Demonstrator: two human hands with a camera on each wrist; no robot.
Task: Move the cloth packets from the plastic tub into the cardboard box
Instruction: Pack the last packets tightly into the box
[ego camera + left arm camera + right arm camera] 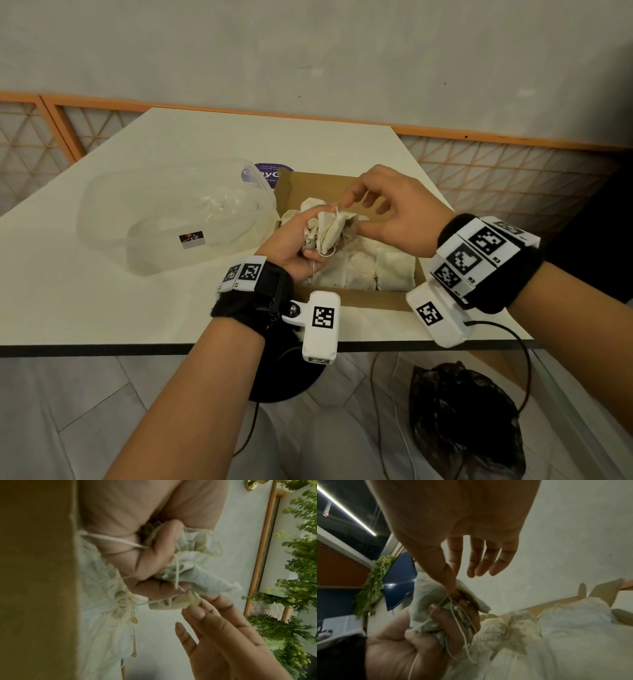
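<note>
Packets mostly look moved already: the clear plastic tub [164, 219] on the white table [102, 301] seems to have only crumpled film left in it, while the cardboard box [352, 298] beside it holds rows of cloth packets [376, 270]. Left hand [291, 245] is clenched round a bunch of drawstring cloth packets [327, 233], held just above the box. Right hand [394, 212] is pinching the string [452, 609] or a corner of that bunch with thumb and forefinger, other fingers [479, 561] spread loose. So I'd say it's the sorting-out bit before dropping them in. Next move probably needs the strings untangled so one packet comes free without dragging the rest.
</note>
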